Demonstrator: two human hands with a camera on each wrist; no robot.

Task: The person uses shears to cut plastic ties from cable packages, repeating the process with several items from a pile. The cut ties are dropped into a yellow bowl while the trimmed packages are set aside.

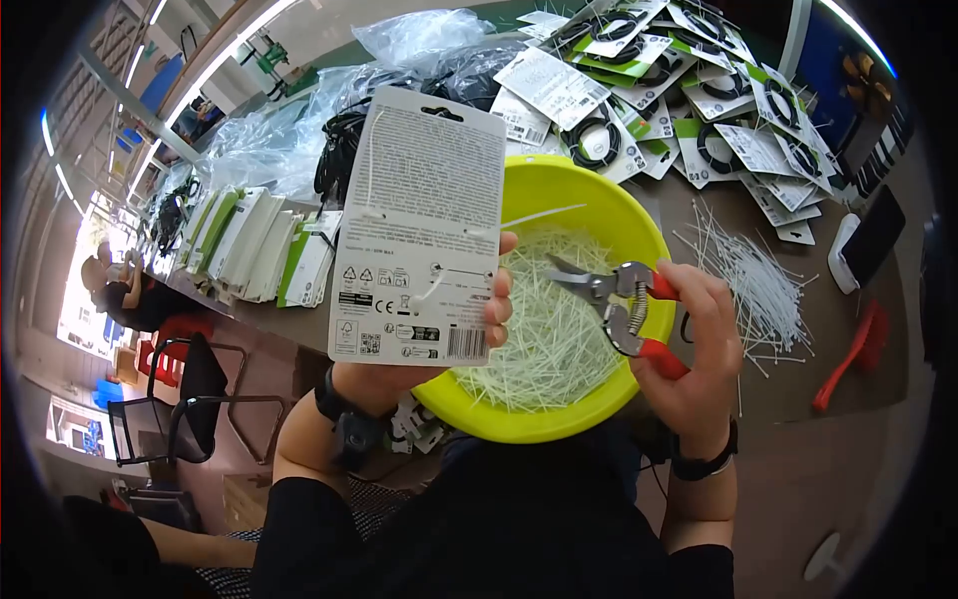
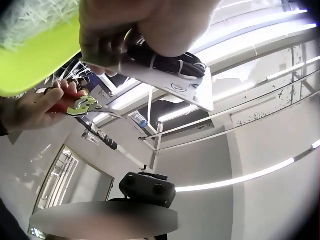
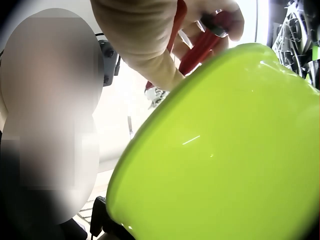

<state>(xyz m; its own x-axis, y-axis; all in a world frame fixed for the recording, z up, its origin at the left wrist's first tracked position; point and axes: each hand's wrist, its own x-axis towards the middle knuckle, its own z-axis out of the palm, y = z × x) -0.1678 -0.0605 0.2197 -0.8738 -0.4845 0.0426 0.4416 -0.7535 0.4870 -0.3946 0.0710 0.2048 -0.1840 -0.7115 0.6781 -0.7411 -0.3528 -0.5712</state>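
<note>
Card (image 1: 419, 150), printed back towards the head camera, stands upright and off the worktop (image 1: 858, 314), in front of the left part of the yellow basin (image 1: 659, 235) at the near edge. The left hand (image 1: 498, 299) grasps it from behind, fingers curled round its right edge; the left wrist view shows a coiled black cable (image 2: 180, 66) on its other face, with pale ties round it. A pale tie end (image 1: 544, 214) sticks out past the card's right edge, above the loose pale strips in the basin. The right hand (image 1: 704, 349) grasps the red handles of the cutters (image 1: 597, 288), whose blades are parted and point at the card but stand apart from it.

Snipping a tie end would go best with the card held still and the blades laid flat beside the tie's head, so that no sharp stub is left. Keep the tips clear of the cable and of the left fingers, which look close to the cutting side, and cut over the basin so that the scrap drops in. Spare ties (image 1: 753, 285) lie right of the basin; a red brush (image 1: 848, 359) lies near the worktop's right edge, and carded cables (image 1: 709, 90) heap at its far right corner.
</note>
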